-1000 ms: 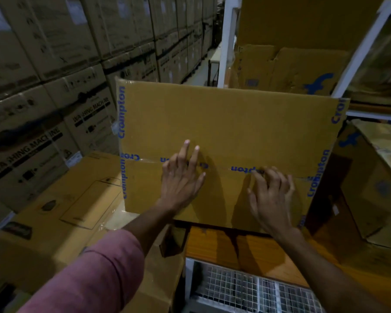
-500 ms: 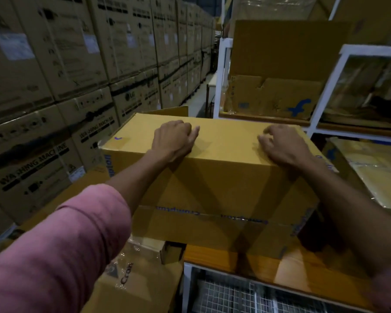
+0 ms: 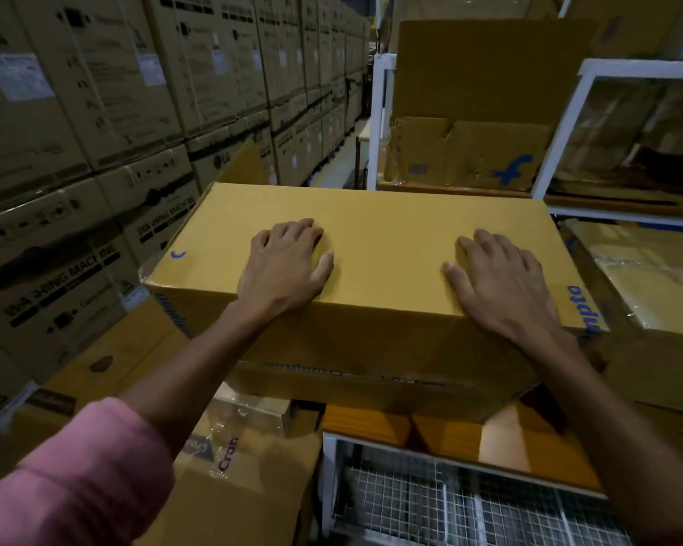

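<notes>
A large yellow-brown cardboard box (image 3: 391, 238) with blue lettering lies flat on a wooden shelf board (image 3: 442, 431), its broad face up. My left hand (image 3: 284, 266) rests palm-down on the box top, left of the middle, fingers spread and slightly bent. My right hand (image 3: 501, 281) lies flat on the box top near its right front edge. Neither hand grips anything.
Stacked washing-machine cartons (image 3: 72, 191) wall off the left side, with a narrow aisle (image 3: 344, 159) behind. A white rack (image 3: 379, 120) holds flattened cardboard (image 3: 466, 151) ahead. Another wrapped box (image 3: 647, 277) sits to the right, a lower carton (image 3: 233, 466) and wire mesh (image 3: 450, 506) below.
The box has tipped from standing on edge to lying flat. Both hands went from its front face to its top, first with curled fingers, now pressed flat.
</notes>
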Motion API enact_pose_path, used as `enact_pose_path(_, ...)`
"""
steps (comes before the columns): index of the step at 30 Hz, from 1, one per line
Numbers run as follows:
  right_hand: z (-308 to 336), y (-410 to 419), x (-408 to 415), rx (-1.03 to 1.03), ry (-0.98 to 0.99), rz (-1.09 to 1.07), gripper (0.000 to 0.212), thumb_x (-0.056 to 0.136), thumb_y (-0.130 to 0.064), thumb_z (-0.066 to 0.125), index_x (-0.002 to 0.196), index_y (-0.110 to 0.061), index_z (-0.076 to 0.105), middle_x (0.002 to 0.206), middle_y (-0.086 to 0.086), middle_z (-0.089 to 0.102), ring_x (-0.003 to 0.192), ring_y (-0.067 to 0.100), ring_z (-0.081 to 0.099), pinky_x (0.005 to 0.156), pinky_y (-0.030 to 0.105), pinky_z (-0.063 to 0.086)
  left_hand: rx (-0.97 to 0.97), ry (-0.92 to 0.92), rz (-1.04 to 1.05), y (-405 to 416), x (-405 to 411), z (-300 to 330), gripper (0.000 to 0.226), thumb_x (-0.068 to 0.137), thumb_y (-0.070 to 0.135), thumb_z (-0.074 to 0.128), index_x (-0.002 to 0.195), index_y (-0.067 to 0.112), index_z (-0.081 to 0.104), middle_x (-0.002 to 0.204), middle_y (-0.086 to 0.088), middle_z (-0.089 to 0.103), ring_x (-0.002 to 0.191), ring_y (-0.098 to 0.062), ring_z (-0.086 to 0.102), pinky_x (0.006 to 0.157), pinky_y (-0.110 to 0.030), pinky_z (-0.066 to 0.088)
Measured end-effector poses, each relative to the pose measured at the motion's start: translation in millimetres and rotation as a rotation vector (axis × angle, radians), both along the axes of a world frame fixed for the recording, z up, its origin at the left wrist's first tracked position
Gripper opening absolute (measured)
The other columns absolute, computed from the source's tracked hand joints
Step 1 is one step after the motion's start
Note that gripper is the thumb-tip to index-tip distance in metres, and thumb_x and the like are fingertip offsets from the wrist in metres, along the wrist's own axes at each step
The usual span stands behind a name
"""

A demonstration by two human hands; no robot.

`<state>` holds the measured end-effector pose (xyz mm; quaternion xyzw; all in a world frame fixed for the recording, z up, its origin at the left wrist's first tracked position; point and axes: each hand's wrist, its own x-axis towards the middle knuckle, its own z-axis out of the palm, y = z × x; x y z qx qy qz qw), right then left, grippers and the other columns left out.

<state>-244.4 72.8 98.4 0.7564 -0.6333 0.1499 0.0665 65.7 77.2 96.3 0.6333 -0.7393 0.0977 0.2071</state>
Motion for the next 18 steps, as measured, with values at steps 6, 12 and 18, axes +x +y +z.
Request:
enact_pose_path(6, -33.7, 78.5, 4.6, -0.198, 0.005, -0.056, 0.066, 0.101, -0.058, 0.025, 0.152, -0.019, 0.038, 0.165, 0.013, 0.028, 0.154, 0.032, 0.02, 0.122, 0.056, 0.017, -0.17, -0.033, -0.062, 64.2, 3.4, -30.5, 0.063, 0.098, 0.051, 0.037, 0.147, 0.014, 0.052, 0.16, -0.007, 0.043, 0.147, -0.026, 0.036, 0.114, -0.05, 0.03)
enact_pose_path(12, -65.7, 97.5, 9.5, -0.3, -0.011, -0.074, 0.064, 0.099, -0.051, 0.036, 0.15, -0.013, 0.043, 0.165, 0.017, 0.027, 0.153, 0.037, 0.021, 0.121, 0.06, 0.017, -0.2, -0.051, -0.067, 71.5, 6.1, -61.8, 0.069, 0.099, 0.053, 0.04, 0.155, 0.014, 0.041, 0.169, -0.008, 0.023, 0.156, -0.031, 0.017, 0.118, -0.054, 0.024)
enact_pose_path(18, -129.1, 99.6, 15.3, -0.339, -0.043, -0.039, 0.065, 0.095, -0.046, 0.054, 0.148, -0.009, 0.049, 0.165, 0.018, 0.027, 0.152, 0.041, 0.025, 0.118, 0.062, 0.019, -0.059, -0.093, -0.04, 64.5, 10.4, -125.9, 0.074, 0.098, 0.058, 0.041, 0.159, 0.018, 0.027, 0.172, -0.009, 0.006, 0.156, -0.035, 0.011, 0.119, -0.057, 0.019)
